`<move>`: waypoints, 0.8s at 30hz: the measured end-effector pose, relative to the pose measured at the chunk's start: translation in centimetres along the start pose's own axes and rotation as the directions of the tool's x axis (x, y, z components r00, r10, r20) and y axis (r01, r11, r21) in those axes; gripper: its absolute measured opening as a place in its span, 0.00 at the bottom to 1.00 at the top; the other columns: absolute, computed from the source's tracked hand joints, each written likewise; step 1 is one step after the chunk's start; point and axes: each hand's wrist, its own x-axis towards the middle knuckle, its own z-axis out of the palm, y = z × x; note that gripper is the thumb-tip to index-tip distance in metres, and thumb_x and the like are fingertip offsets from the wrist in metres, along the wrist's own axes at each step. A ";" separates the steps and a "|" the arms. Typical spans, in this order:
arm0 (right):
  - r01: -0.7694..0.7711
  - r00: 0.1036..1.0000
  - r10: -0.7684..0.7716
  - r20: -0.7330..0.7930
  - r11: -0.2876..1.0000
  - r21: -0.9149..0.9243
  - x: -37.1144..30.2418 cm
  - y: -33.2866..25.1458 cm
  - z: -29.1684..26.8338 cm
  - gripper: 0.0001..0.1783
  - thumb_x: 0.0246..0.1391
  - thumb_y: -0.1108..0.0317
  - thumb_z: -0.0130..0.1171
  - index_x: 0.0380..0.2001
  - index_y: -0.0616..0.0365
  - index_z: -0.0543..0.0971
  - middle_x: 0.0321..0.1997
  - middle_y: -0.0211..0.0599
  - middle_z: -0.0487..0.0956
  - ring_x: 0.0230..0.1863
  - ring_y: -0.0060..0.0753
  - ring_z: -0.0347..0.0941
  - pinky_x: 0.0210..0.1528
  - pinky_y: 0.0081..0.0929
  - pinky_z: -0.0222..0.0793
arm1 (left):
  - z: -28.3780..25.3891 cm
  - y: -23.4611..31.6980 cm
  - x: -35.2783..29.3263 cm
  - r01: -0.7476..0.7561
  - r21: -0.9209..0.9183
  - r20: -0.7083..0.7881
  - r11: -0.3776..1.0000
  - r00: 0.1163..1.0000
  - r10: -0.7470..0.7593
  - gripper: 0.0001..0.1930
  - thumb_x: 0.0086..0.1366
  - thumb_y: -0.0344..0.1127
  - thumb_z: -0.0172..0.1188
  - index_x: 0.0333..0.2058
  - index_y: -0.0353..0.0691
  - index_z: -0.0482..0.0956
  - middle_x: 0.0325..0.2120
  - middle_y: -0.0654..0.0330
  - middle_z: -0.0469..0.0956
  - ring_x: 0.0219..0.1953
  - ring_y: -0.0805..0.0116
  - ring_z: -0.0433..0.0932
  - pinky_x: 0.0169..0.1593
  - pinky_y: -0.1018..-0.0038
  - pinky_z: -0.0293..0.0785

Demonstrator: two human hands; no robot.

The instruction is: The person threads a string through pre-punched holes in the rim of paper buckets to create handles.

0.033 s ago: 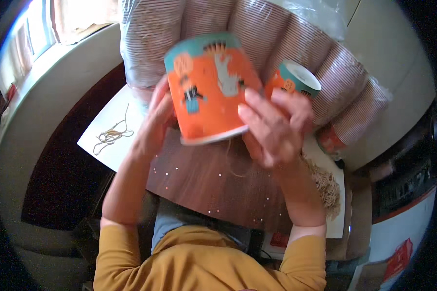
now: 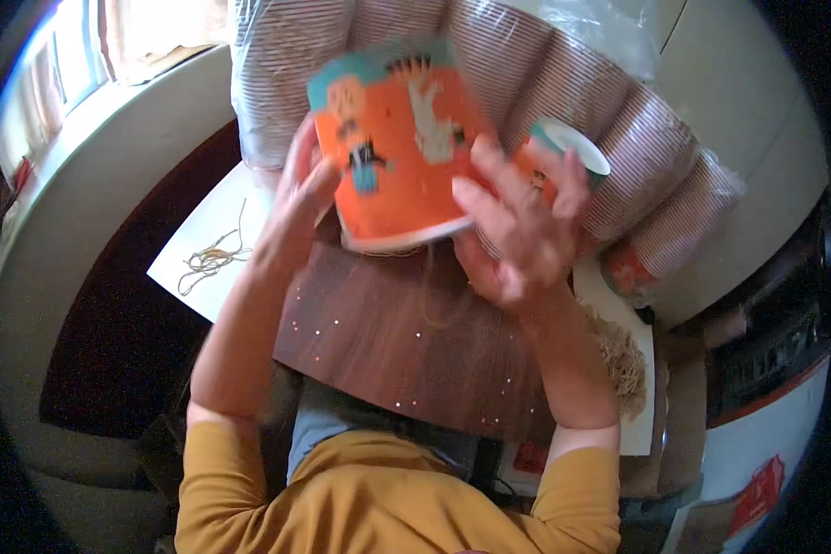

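Note:
A large paper tub (image 2: 406,157), orange with a teal band and printed figures, is held up tilted over the table. My left hand (image 2: 302,189) is closed against its left side, with some fingers hidden behind it. At the lower right edge, my right hand (image 2: 522,226) grips the tub, its fingers bent and slightly blurred. Below the tub a thin tan cord (image 2: 429,300) hangs in a faint loop. Just behind my right hand stands a second paper tub (image 2: 577,148), teal and orange with a white end facing up.
Tall stacks of nested paper tubs (image 2: 499,69) in clear plastic line the back. A loose cord bundle (image 2: 214,260) lies on white sheeting at the left. Tangled tan cord (image 2: 623,365) sits right of my right forearm. Small pale specks dot the brown tabletop (image 2: 388,323).
The tub has moved slightly up and away from me, with both hands moving along. My right-hand fingers have shifted a little on its edge.

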 end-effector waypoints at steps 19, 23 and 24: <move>-0.849 0.501 0.604 0.620 0.203 0.488 -7.9 6.7 12.1 0.28 0.56 0.66 0.57 0.58 0.65 0.65 0.56 0.42 0.72 0.54 0.32 0.69 0.57 0.28 0.63 | -1.9 -10.8 10.6 -0.151 0.680 0.105 0.718 0.989 0.108 0.60 0.41 0.42 0.77 0.65 0.32 0.41 0.59 0.48 0.60 0.61 0.61 0.61 0.63 0.68 0.59; -0.568 0.807 0.564 0.175 0.823 -0.029 -5.8 7.8 4.1 0.14 0.45 0.69 0.64 0.37 0.61 0.79 0.38 0.46 0.79 0.38 0.43 0.76 0.42 0.34 0.72 | -2.8 -12.0 10.1 -0.250 0.548 0.180 0.798 0.967 0.179 0.62 0.38 0.45 0.77 0.64 0.30 0.44 0.59 0.46 0.60 0.61 0.60 0.62 0.63 0.67 0.59; -0.555 0.785 0.591 0.185 0.804 -0.212 -4.3 7.8 1.9 0.18 0.43 0.67 0.66 0.39 0.62 0.78 0.40 0.46 0.79 0.42 0.46 0.74 0.48 0.39 0.68 | -3.2 -11.6 9.7 -0.209 0.681 0.142 0.702 0.978 0.153 0.61 0.38 0.47 0.77 0.64 0.30 0.44 0.59 0.45 0.60 0.61 0.57 0.61 0.63 0.66 0.59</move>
